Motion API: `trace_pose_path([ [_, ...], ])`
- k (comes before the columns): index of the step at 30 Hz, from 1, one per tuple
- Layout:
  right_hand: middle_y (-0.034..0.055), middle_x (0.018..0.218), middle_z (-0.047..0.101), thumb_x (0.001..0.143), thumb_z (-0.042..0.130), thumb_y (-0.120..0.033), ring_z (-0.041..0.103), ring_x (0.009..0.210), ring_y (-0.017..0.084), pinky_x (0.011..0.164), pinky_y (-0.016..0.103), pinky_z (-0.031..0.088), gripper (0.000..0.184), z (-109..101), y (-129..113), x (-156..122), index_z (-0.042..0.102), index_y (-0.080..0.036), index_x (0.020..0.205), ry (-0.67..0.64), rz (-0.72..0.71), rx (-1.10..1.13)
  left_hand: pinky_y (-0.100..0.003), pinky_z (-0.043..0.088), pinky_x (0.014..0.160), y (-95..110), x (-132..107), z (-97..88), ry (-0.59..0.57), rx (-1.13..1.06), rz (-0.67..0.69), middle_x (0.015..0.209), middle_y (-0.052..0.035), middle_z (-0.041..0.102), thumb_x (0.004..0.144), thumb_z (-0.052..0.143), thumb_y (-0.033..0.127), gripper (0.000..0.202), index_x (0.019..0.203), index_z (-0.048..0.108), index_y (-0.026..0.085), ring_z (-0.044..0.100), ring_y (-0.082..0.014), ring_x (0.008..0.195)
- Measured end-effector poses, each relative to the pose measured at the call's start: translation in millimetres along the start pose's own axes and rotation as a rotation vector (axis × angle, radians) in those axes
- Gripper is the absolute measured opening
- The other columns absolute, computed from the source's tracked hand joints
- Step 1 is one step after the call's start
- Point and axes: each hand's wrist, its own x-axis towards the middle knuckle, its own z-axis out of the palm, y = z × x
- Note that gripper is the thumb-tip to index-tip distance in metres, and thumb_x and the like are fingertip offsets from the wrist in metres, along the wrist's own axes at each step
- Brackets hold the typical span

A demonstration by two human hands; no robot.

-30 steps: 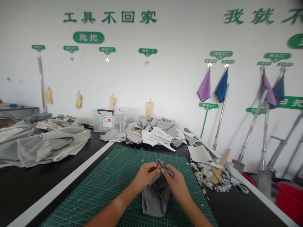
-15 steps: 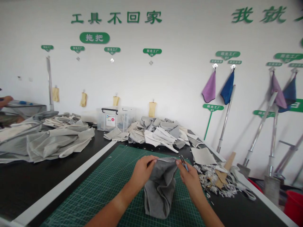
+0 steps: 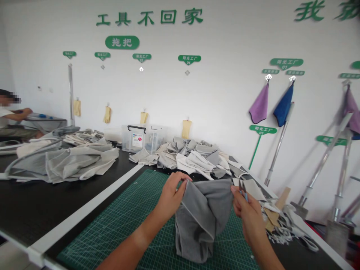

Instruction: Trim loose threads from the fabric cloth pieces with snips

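Observation:
A grey piece of cloth (image 3: pixel 204 217) hangs between my two hands above the green cutting mat (image 3: pixel 126 221), its lower end resting on the mat. My left hand (image 3: pixel 173 193) pinches the cloth's top left edge. Pinching the top right edge is my right hand (image 3: pixel 247 208), which also holds a small pair of snips (image 3: pixel 244 195) with a blue handle. The top edge is stretched wide between the hands.
A heap of cut grey and white cloth pieces (image 3: pixel 191 157) lies behind the mat, with a clear plastic box (image 3: pixel 137 138) further back. Large folded cloth (image 3: pixel 67 161) is at left, scraps (image 3: pixel 278 217) at right. Another person (image 3: pixel 11 116) sits far left. Mops lean on the wall.
My hands have moved apart and lifted, spreading the cloth's top edge from bunched to wide. The view has shifted to the left.

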Motion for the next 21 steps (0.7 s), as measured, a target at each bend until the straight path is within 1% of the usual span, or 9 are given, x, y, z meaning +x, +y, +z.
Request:
trace_pose_path([
  [2, -0.0095, 0.056, 0.027, 0.081, 0.076, -0.05, 0.022, 0.047, 0.005, 0.041, 0.018, 0.016, 0.039, -4, -12, 3, 0.056, -0.016, 0.08, 0.039, -0.017, 0.051, -0.033, 0.043, 0.094, 7, 4, -11.9, -0.041, -0.107, -0.061, 0.107, -0.0067, 0.069, 0.098, 0.044, 0.028, 0.023, 0.1, 0.066, 0.02, 0.06, -0.0219, 0.102],
  [4, -0.0101, 0.057, 0.026, 0.08, 0.078, -0.046, 0.022, 0.046, 0.004, 0.04, 0.017, 0.016, 0.036, -9, -27, 5, 0.058, -0.016, 0.082, 0.08, -0.052, 0.093, -0.032, 0.046, 0.092, 17, 7, -28.8, -0.143, -0.257, -0.159, 0.115, -0.0071, 0.068, 0.099, 0.043, 0.033, 0.025, 0.1, 0.065, 0.02, 0.061, -0.0224, 0.104],
  [6, -0.0106, 0.057, 0.024, 0.079, 0.08, -0.042, 0.021, 0.045, 0.004, 0.039, 0.017, 0.015, 0.035, -14, -44, 5, 0.058, -0.016, 0.081, 0.109, -0.092, 0.131, -0.032, 0.046, 0.092, 28, 8, -48.0, -0.329, -0.385, -0.249, 0.127, -0.0072, 0.065, 0.098, 0.047, 0.037, 0.026, 0.097, 0.066, 0.02, 0.06, -0.024, 0.111],
  [8, -0.0108, 0.058, 0.023, 0.078, 0.081, -0.039, 0.019, 0.045, 0.003, 0.039, 0.017, 0.015, 0.033, -18, -62, 4, 0.058, -0.016, 0.079, 0.122, -0.123, 0.159, -0.033, 0.045, 0.097, 36, 6, -65.6, -0.542, -0.424, -0.281, 0.133, -0.0065, 0.062, 0.095, 0.052, 0.036, 0.024, 0.094, 0.07, 0.019, 0.057, -0.0257, 0.119],
  [11, -0.0099, 0.058, 0.024, 0.076, 0.083, -0.034, 0.021, 0.045, 0.004, 0.038, 0.018, 0.016, 0.029, -22, -90, 1, 0.061, -0.016, 0.08, 0.128, -0.163, 0.189, -0.033, 0.045, 0.095, 39, 1, -81.8, -0.752, -0.298, -0.269, 0.116, -0.0056, 0.07, 0.093, 0.056, 0.034, 0.023, 0.095, 0.075, 0.02, 0.061, -0.024, 0.11],
  [13, -0.0087, 0.059, 0.027, 0.075, 0.084, -0.031, 0.024, 0.047, 0.004, 0.038, 0.018, 0.018, 0.027, -22, -107, -1, 0.063, -0.015, 0.08, 0.129, -0.184, 0.182, -0.032, 0.046, 0.089, 39, -3, -85.2, -0.82, -0.222, -0.298, 0.101, -0.0043, 0.073, 0.092, 0.058, 0.036, 0.024, 0.098, 0.077, 0.021, 0.064, -0.0223, 0.098],
  [16, -0.0069, 0.062, 0.03, 0.074, 0.085, -0.028, 0.026, 0.049, 0.004, 0.038, 0.017, 0.019, 0.025, -21, -127, -2, 0.065, -0.014, 0.079, 0.168, -0.227, 0.138, -0.032, 0.047, 0.087, 45, -10, -82.4, -0.883, -0.307, -0.395, 0.1, -0.0039, 0.075, 0.092, 0.059, 0.04, 0.027, 0.1, 0.079, 0.022, 0.066, -0.0224, 0.095],
  [19, -0.0064, 0.064, 0.03, 0.073, 0.086, -0.027, 0.028, 0.051, 0.004, 0.039, 0.016, 0.02, 0.026, -16, -142, -1, 0.066, -0.013, 0.081, 0.183, -0.26, 0.116, -0.033, 0.047, 0.088, 55, -18, -68.9, -0.923, -0.396, -0.404, 0.104, -0.0051, 0.075, 0.095, 0.053, 0.044, 0.034, 0.103, 0.079, 0.023, 0.065, -0.0231, 0.096],
  [21, -0.0065, 0.064, 0.029, 0.074, 0.086, -0.028, 0.026, 0.05, 0.003, 0.039, 0.016, 0.019, 0.026, -12, -150, 0, 0.066, -0.013, 0.081, 0.174, -0.278, 0.104, -0.032, 0.048, 0.083, 58, -25, -52.3, -0.935, -0.383, -0.387, 0.101, -0.0062, 0.075, 0.094, 0.054, 0.044, 0.035, 0.105, 0.079, 0.022, 0.064, -0.0222, 0.09],
])
